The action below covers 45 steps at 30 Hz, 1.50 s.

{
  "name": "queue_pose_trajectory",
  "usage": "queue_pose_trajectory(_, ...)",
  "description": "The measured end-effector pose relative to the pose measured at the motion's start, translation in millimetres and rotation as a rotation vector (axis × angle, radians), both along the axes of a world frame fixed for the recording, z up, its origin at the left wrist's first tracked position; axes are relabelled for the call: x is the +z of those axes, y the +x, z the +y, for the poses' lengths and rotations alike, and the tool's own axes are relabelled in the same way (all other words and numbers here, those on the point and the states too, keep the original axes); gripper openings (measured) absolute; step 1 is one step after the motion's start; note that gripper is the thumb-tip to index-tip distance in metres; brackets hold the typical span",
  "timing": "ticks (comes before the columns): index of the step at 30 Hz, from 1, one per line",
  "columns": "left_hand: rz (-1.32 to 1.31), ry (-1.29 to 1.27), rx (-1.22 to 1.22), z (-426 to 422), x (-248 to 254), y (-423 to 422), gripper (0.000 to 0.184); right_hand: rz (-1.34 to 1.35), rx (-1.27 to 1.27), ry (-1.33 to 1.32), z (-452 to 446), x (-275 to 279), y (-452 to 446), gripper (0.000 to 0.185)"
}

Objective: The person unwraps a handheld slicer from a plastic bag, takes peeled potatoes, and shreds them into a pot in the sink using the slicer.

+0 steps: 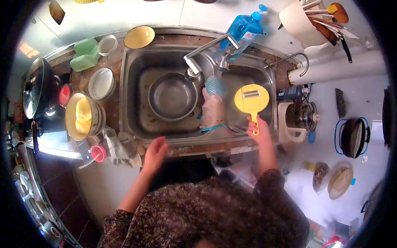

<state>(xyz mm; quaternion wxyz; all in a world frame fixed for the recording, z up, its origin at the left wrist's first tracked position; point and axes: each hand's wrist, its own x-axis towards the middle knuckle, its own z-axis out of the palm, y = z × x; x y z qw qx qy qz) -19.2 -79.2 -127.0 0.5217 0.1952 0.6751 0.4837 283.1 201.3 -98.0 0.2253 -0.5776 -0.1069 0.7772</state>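
Note:
My right hand point(259, 129) is closed round the handle of a yellow hand grater point(252, 105), a round paddle with a slotted metal insert, held over the right basin point(235, 78). My left hand point(156, 153) is at the front edge of the sink, holding nothing, its fingers loosely stretched and slightly blurred. In the left basin point(138, 95) lies a round metal pan point(173, 97). A pinkish glove or cloth point(213, 109) and a blue-green textured scrubber point(215, 86) rest on the divider between the basins.
A faucet point(202, 51) reaches over the left basin. Behind it stands a blue soap bottle point(244, 31). Stacked bowls point(78, 132), a white bowl point(101, 84) and a yellow bowl point(139, 37) sit left; a glass pot point(300, 115) stands right. A utensil holder point(295, 22) hangs at upper right.

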Motion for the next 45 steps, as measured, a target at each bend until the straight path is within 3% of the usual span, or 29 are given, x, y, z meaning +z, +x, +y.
queue_pose_trajectory(7, -0.014, 0.0, 0.021, 0.3, -0.2, -1.3, 0.035, 0.021, 0.04, 0.148, -20.6, 5.6, -10.9, 0.04)
queue_pose_trajectory(12, 0.112, -0.069, -0.066, 0.9, -5.9, -1.3, 0.037, 0.133, -0.175, 0.319, -31.6, 14.7, -12.8, 0.039)
queue_pose_trajectory(16, 0.136, -0.067, -0.073, 2.9, 5.0, 2.4, 0.037, 0.145, -0.166, 0.46, -48.6, 20.6, -20.5, 0.04)
queue_pose_trajectory(18, 0.135, -0.029, -0.095, 1.2, 7.0, 4.3, 0.037, -0.078, -0.188, 0.473, -73.9, 41.7, -54.2, 0.038)
queue_pose_trajectory(19, 0.138, -0.038, -0.073, 1.7, 13.0, 4.6, 0.037, -0.032, 0.078, 0.534, -87.6, 37.6, -54.2, 0.039)
queue_pose_trajectory(25, 0.166, -0.019, -0.338, 13.1, 44.5, 7.2, 0.03, 0.01, 0.356, 0.358, -146.5, 15.1, -134.0, 0.043)
queue_pose_trajectory(31, -0.078, -0.008, -0.118, 24.4, 17.9, 30.8, 0.04, -0.049, 0.565, 0.139, -147.0, -37.3, -187.7, 0.043)
queue_pose_trajectory(33, -0.098, -0.035, -0.029, 24.0, -21.5, 41.6, 0.04, 0.071, 0.587, 0.071, -147.1, -66.2, -190.3, 0.042)
queue_pose_trajectory(35, -0.121, -0.044, 0.048, 29.2, -21.9, 36.1, 0.039, 0.007, 0.65, 0.068, -145.5, -61.6, -201.4, 0.043)
queue_pose_trajectory(38, -0.477, -0.118, 0.139, 38.0, 4.8, 17.1, 0.03, 0.027, 0.773, 0.026, -141.7, -46.5, -217.1, 0.042)
queue_pose_trajectory(42, -0.514, -0.012, 0.183, 46.0, -27.6, 18.0, 0.027, 0.096, 0.958, 0.006, -123.7, -66.7, -216.4, 0.043)
queue_pose_trajectory(45, -0.43, 0.015, 0.201, 42.5, -32.3, 12.9, 0.026, -0.078, 0.913, -0.052, -122.6, -59.7, -226.2, 0.037)
